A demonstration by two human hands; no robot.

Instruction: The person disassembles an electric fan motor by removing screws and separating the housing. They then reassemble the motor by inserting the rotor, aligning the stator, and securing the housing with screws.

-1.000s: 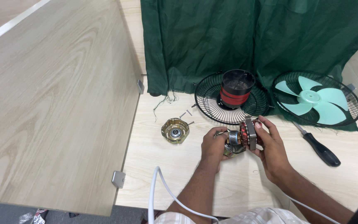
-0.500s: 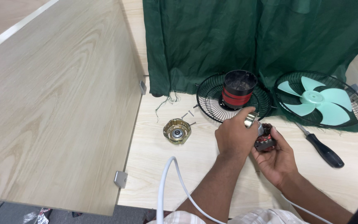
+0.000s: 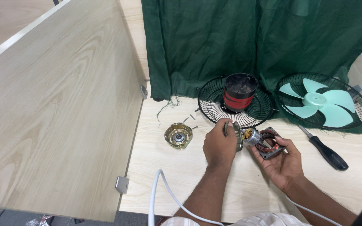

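motor stator (image 3: 270,143): square, copper windings, tilted above table | rotor with end cap (image 3: 243,135): silvery, drawn out leftward

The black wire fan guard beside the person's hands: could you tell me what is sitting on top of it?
On the fan guard stands a black and red motor housing, open end up. The guard's centre underneath it is covered.

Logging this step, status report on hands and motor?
Left hand grips round metal end cover. Right hand cradles copper-wound motor stator. Nothing in the way.
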